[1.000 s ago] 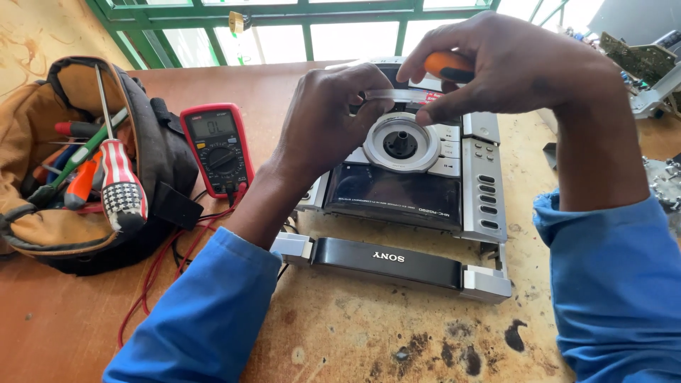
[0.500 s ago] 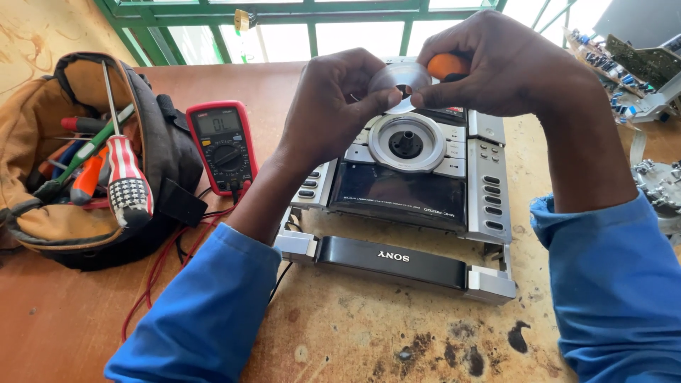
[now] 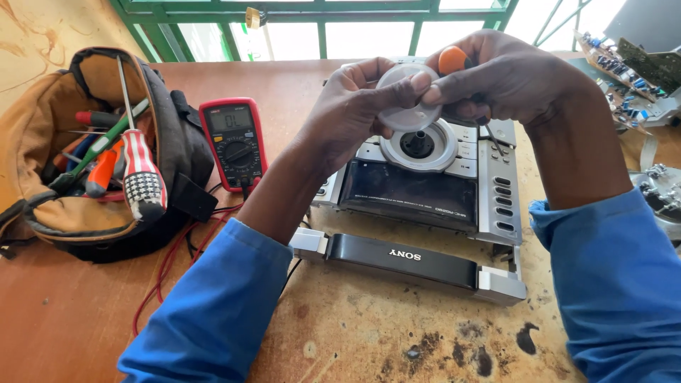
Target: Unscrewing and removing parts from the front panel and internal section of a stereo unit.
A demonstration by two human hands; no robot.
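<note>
A silver and black stereo front panel (image 3: 425,195) lies face up on the wooden table. Its round dial ring (image 3: 418,145) shows a bare black shaft in the middle. Above the ring, my left hand (image 3: 351,113) holds a translucent round knob cap (image 3: 404,96) by its edge, tilted up. My right hand (image 3: 507,78) pinches the same cap with its fingertips while gripping an orange-handled screwdriver (image 3: 454,60) in the palm. Both sleeves are blue.
A red multimeter (image 3: 234,142) with red leads lies left of the panel. Farther left stands an open tool bag (image 3: 85,156) full of screwdrivers. Circuit boards (image 3: 631,67) sit at the far right. A green window frame (image 3: 319,18) runs along the back.
The round cap has come off the dial ring and risen above it, tilted toward me. Both hands lifted with it, exposing the black shaft.
</note>
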